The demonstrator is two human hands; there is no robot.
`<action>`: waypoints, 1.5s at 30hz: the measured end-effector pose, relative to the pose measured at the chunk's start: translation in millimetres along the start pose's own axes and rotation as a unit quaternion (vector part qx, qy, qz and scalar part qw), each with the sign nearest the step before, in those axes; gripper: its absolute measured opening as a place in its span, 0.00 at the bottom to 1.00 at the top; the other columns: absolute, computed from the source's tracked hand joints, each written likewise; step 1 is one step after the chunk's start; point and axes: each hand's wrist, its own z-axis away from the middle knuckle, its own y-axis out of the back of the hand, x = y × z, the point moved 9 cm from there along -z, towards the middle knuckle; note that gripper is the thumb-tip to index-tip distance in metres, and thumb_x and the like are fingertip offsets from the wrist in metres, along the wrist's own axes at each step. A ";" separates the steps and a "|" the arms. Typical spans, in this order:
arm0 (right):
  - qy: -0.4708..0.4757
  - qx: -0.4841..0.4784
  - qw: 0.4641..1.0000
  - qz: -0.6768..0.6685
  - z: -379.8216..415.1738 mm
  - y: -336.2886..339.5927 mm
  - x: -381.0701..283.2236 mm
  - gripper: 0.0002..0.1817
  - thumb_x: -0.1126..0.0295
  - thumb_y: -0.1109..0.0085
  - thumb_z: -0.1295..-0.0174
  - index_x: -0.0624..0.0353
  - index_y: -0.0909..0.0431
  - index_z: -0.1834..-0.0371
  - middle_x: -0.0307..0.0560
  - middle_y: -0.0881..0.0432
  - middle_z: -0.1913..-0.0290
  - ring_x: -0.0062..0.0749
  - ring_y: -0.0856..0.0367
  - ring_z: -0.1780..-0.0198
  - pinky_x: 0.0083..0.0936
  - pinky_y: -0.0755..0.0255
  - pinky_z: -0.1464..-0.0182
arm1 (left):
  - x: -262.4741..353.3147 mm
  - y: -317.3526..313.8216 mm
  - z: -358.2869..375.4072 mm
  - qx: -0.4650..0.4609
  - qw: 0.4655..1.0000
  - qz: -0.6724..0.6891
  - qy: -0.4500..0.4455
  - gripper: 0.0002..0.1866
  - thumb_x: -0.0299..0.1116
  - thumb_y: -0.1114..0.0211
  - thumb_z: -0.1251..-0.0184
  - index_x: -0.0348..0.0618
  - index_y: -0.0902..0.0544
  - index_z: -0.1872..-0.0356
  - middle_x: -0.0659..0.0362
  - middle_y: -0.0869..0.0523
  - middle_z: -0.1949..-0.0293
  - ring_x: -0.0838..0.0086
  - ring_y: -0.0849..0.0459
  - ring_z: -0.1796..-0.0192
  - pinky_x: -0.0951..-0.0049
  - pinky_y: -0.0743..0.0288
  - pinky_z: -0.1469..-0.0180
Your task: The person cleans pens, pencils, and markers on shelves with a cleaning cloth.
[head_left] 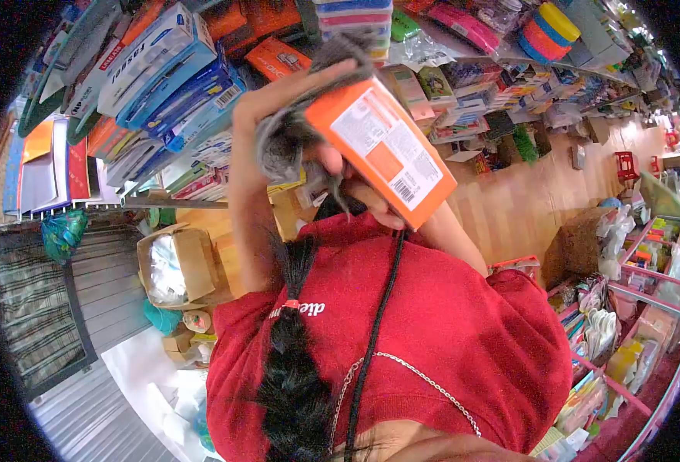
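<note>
An orange box (422, 165) with a white printed label and a barcode is held up tilted in front of my chest. My right hand (375, 206) grips it from below, its fingers curled at the lower edge. Against the box's upper left end, my left hand (294, 86) is closed on a dark grey, fluffy cloth (282, 146). Part of the cloth hangs down beside the box, and some of it is blurred. The cloth and box hide part of my left fingers.
Shelves ahead carry stacked boxes (155, 69), orange cartons (277, 58) and packaged goods. An open cardboard box (177, 266) sits at the left. To the right, a pink-edged rack (625, 289) holds small goods, and a red crate (626, 167) stands on the wooden floor.
</note>
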 end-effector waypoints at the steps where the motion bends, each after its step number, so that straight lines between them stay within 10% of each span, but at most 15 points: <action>1: 0.009 -0.020 1.000 0.011 -2.7 -3.3 -1.1 0.32 0.45 0.73 0.38 0.57 0.44 0.37 0.68 0.31 0.50 0.60 0.27 0.71 0.45 0.32 0.79 | -5.7 4.1 5.2 0.050 0.999 0.014 -0.004 0.26 0.33 0.28 0.63 0.36 0.21 0.57 0.57 0.17 0.65 0.75 0.20 0.64 0.77 0.30 0.57; 10: 0.083 0.142 0.978 0.125 0.9 25.1 -22.6 0.28 0.53 0.65 0.36 0.60 0.44 0.38 0.58 0.33 0.44 0.49 0.25 0.55 0.39 0.29 0.54 | -63.1 19.9 63.9 0.451 0.880 0.095 0.117 0.10 0.33 0.35 0.46 0.34 0.20 0.73 0.60 0.18 0.73 0.75 0.22 0.70 0.78 0.30 0.62; 11: 0.029 -0.015 0.969 0.245 -8.7 0.1 -14.8 0.27 0.57 0.60 0.37 0.60 0.44 0.38 0.51 0.32 0.44 0.38 0.28 0.47 0.32 0.31 0.47 | -72.2 21.4 68.5 0.468 0.864 0.119 0.140 0.10 0.33 0.35 0.46 0.34 0.20 0.73 0.60 0.18 0.74 0.76 0.22 0.70 0.78 0.30 0.62; 13: 0.131 0.281 0.834 0.456 -4.0 11.6 -33.6 0.27 0.56 0.60 0.37 0.63 0.42 0.40 0.52 0.28 0.49 0.34 0.23 0.55 0.32 0.26 0.56 | -43.7 20.3 41.6 0.407 0.902 0.083 0.118 0.11 0.33 0.35 0.46 0.34 0.21 0.74 0.63 0.20 0.75 0.81 0.25 0.72 0.81 0.32 0.65; 16: 0.171 0.310 0.791 0.498 -4.0 25.8 -41.6 0.27 0.56 0.60 0.37 0.62 0.42 0.40 0.50 0.28 0.49 0.33 0.23 0.55 0.29 0.28 0.53 | -54.5 19.0 38.0 0.395 0.901 0.078 0.163 0.11 0.33 0.33 0.47 0.35 0.22 0.75 0.66 0.23 0.77 0.85 0.30 0.74 0.84 0.35 0.68; 22: 0.183 0.275 0.882 0.336 -4.8 22.2 -38.0 0.28 0.52 0.60 0.37 0.61 0.41 0.41 0.46 0.27 0.50 0.30 0.24 0.54 0.27 0.29 0.53 | -74.4 9.0 47.4 0.401 0.890 0.106 0.189 0.13 0.37 0.33 0.47 0.36 0.23 0.70 0.63 0.22 0.71 0.81 0.27 0.70 0.82 0.32 0.65; 26: 0.151 0.295 0.773 0.541 2.9 24.7 -42.3 0.32 0.54 0.51 0.40 0.59 0.46 0.37 0.41 0.32 0.46 0.20 0.32 0.48 0.21 0.37 0.47 | -67.0 -12.2 48.2 0.349 0.910 0.134 0.182 0.15 0.36 0.42 0.40 0.34 0.24 0.58 0.59 0.22 0.60 0.80 0.26 0.60 0.80 0.34 0.55; 33: 0.312 0.308 0.782 0.444 12.9 -3.1 -80.5 0.25 0.57 0.49 0.40 0.57 0.38 0.44 0.40 0.26 0.57 0.22 0.24 0.60 0.20 0.29 0.58 | -48.8 -66.9 64.6 0.151 0.966 0.125 0.171 0.25 0.44 0.52 0.34 0.37 0.33 0.43 0.52 0.32 0.41 0.65 0.40 0.36 0.67 0.52 0.37; 38: 0.250 0.337 0.835 0.357 6.7 32.0 -54.2 0.24 0.58 0.47 0.42 0.57 0.37 0.45 0.40 0.24 0.58 0.25 0.24 0.59 0.24 0.29 0.57 | -63.2 -38.1 32.6 0.250 0.919 0.233 0.197 0.17 0.40 0.41 0.39 0.39 0.27 0.55 0.60 0.23 0.59 0.76 0.25 0.58 0.79 0.33 0.55; 45: 0.218 0.307 0.897 0.231 4.4 34.3 -46.6 0.21 0.52 0.55 0.40 0.52 0.31 0.49 0.41 0.23 0.54 0.34 0.22 0.56 0.36 0.28 0.55 | -70.8 -45.8 31.3 0.157 0.945 0.133 0.256 0.22 0.43 0.46 0.37 0.32 0.25 0.53 0.55 0.19 0.63 0.78 0.25 0.59 0.77 0.34 0.53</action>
